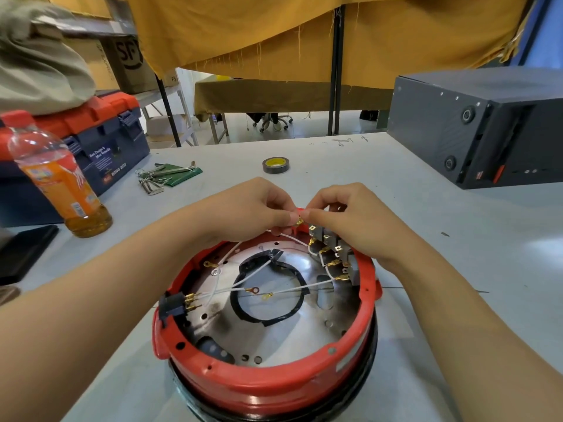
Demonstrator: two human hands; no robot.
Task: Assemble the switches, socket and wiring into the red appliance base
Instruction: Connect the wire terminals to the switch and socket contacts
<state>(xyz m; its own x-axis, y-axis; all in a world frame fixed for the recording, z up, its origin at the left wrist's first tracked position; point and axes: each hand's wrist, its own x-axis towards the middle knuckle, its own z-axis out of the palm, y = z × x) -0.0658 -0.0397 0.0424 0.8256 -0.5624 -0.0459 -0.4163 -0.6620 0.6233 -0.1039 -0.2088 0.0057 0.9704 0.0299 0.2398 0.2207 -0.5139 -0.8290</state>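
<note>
**Brass terminal meets switch bank at the rim of red appliance base**

Both hands work at the far rim of the red appliance base (268,388), which sits open side up on the grey table (457,269). The left hand (259,208) and right hand (344,217) meet fingertip to fingertip, together pinching a small brass terminal (300,221) on the end of a white wire (289,237); each hand is closed on it, thumb against forefinger. The terminal hangs just above the base's far rim, just beside the grey switches (330,245) mounted inside the far-right wall. The black socket (172,306) is seated in the near-left wall, well apart from the hands, with wires crossing the metal floor between.

The wire looks light and limp, the terminal tiny, stiff and probably easy to bend or drop. It is best gripped on the crimped barrel, not the wire, when pushed onto a switch tab. The base itself seems rigid and steady enough to stay put unheld.
</note>
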